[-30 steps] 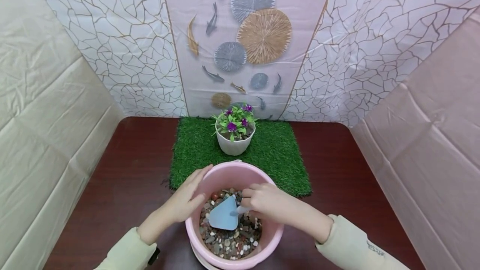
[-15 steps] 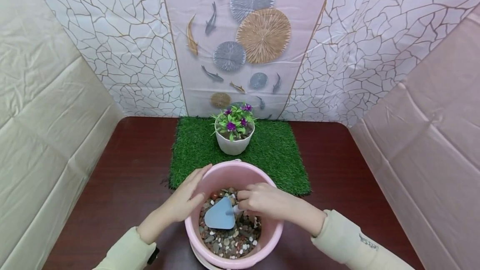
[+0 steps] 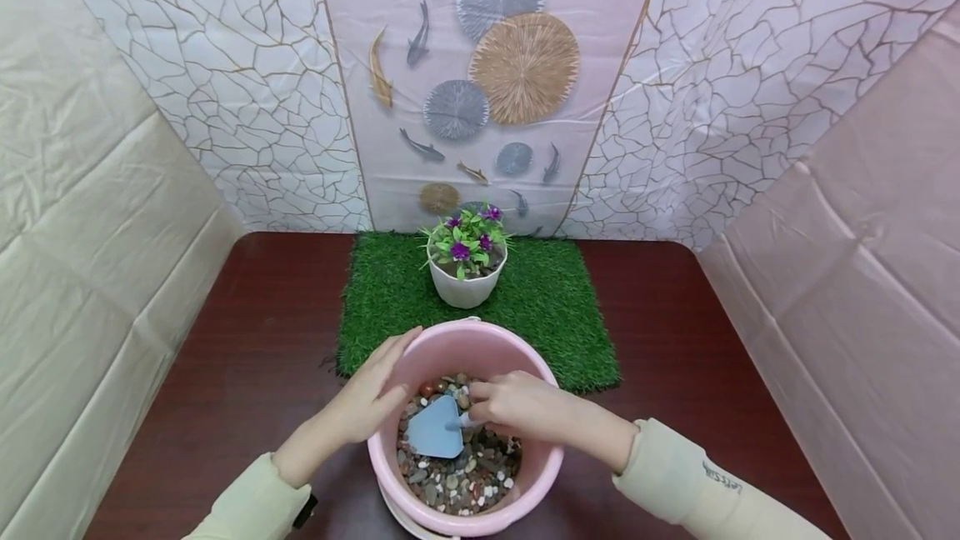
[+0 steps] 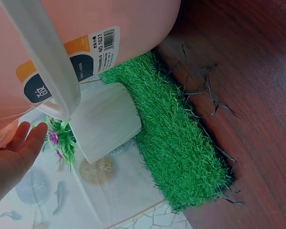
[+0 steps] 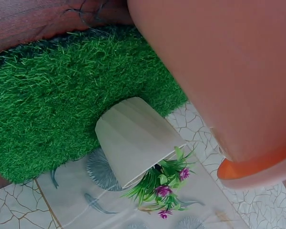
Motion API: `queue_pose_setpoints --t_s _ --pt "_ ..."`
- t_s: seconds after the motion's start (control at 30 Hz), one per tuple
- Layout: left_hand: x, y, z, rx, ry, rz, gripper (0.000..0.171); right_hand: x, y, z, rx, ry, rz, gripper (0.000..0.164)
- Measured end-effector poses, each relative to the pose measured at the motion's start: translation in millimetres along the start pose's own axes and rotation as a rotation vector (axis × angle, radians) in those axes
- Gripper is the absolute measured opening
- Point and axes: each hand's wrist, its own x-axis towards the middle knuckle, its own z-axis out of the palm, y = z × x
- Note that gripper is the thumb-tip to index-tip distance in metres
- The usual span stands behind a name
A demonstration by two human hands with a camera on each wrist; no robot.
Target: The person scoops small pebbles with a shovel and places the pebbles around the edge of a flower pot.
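A pink bucket point(image 3: 457, 352) with mixed pebbles point(image 3: 468, 482) in its bottom stands at the table's front. My left hand point(image 3: 367, 398) rests on its left rim, fingers extended and thumb reaching inside; fingertips also show beside the bucket wall point(image 4: 138, 21) in the left wrist view. Inside the bucket, my right hand point(image 3: 513, 405) grips the pale handle of a small trowel. The trowel's blue blade point(image 3: 437, 429) points left, low over the pebbles. In the right wrist view, the bucket's outer wall point(image 5: 229, 71) fills the right side, and the hand and trowel are hidden.
Behind the bucket lies a green artificial grass mat point(image 3: 382, 290). On it stands a white flowerpot point(image 3: 467, 290) with a purple-flowered plant point(image 3: 468, 242). The bucket's white carrying handle point(image 4: 47, 57) hangs down outside. Fabric-covered walls border the dark red table point(image 3: 645, 315).
My right hand and the trowel have shifted a little to the left inside the bucket, the blade turning slightly. My left hand stays on the rim.
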Motion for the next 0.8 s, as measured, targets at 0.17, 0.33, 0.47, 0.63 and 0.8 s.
queue_pose_setpoints --t_s 0.17,0.33,0.47,0.63,0.8 --pt "0.0 -0.7 0.6 0.005 -0.006 0.005 0.071 -6 7 -9 0.043 0.001 -0.050 0.007" --pt "1.8 -0.5 1.9 0.009 -0.010 0.022 0.070 -19 18 -22 0.118 0.000 -0.082 0.013" --pt "1.8 -0.6 1.2 0.018 0.006 0.028 0.070 -20 18 -22 0.134 0.004 -0.131 0.014" --pt "2.1 -1.5 1.2 0.025 0.001 0.036 0.070 -17 12 -13 0.101 0.029 -0.121 0.016" --pt "1.0 -1.0 0.1 0.023 0.009 0.029 0.070 -15 10 -9 0.066 0.034 -0.105 0.019"
